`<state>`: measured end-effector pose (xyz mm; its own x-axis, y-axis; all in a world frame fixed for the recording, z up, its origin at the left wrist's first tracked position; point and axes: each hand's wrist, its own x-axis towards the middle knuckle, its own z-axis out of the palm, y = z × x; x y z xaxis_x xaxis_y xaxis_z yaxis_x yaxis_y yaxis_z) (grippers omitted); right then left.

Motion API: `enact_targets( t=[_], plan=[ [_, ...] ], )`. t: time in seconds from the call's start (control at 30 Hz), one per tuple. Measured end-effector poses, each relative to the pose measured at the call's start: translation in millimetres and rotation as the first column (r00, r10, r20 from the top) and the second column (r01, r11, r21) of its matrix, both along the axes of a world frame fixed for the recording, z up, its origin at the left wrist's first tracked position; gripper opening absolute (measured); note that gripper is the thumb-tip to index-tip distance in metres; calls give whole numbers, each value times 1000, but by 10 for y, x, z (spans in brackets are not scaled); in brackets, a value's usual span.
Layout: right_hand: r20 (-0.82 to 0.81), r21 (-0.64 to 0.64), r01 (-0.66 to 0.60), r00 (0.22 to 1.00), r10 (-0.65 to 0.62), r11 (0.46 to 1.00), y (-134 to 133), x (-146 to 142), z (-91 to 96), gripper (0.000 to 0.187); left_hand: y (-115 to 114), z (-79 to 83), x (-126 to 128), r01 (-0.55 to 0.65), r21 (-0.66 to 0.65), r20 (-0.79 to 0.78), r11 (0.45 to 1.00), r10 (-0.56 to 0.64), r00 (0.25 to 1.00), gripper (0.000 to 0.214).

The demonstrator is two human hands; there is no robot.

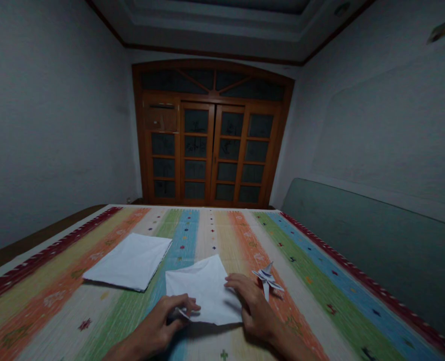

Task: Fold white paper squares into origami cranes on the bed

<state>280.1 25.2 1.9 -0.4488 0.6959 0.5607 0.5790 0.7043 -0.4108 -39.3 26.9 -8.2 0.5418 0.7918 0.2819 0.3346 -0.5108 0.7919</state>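
Observation:
A white sheet of paper point(207, 286) with crease lines lies in front of me, its near edge a little raised from the cloth. My left hand point(170, 316) pinches its near left corner, thumb below and fingers on top. At the right edge, my right hand point(250, 303) curves over the sheet with its fingertips on the paper; its thumb is mostly hidden. Just beyond that hand sits a folded paper figure point(268, 281) with pointed, layered parts. Off to the left rests a stack of white paper point(130, 261).
A striped, patterned tablecloth point(312, 281) covers the table. Along the right side runs a greenish padded backrest point(373, 230). Wooden doors with glass panes point(213, 150) stand beyond the table's far edge, between pale walls.

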Motion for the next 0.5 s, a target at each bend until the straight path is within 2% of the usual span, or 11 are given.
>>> enact_targets(
  t=[0.07,0.13,0.3,0.37,0.5],
  plan=[
    [-46,-20,-4,999,3,1000,12,36,2,53,29,70,-35,26,-96,12,995,-25,1000,21],
    [-79,-13,-24,997,23,1000,13,62,-1,42,55,154,-72,57,-130,2,990,-57,998,24],
    [-19,-38,-79,997,79,996,-56,36,29,37,62,302,-97,102,-168,-154,980,-128,980,13],
    [58,-106,-116,991,123,988,-102,-4,79,41,44,307,-67,119,-169,-215,978,-155,964,14],
    [160,-281,-214,951,266,936,-185,-88,206,64,-3,243,-10,185,-89,-294,979,-203,934,15]
  ],
)
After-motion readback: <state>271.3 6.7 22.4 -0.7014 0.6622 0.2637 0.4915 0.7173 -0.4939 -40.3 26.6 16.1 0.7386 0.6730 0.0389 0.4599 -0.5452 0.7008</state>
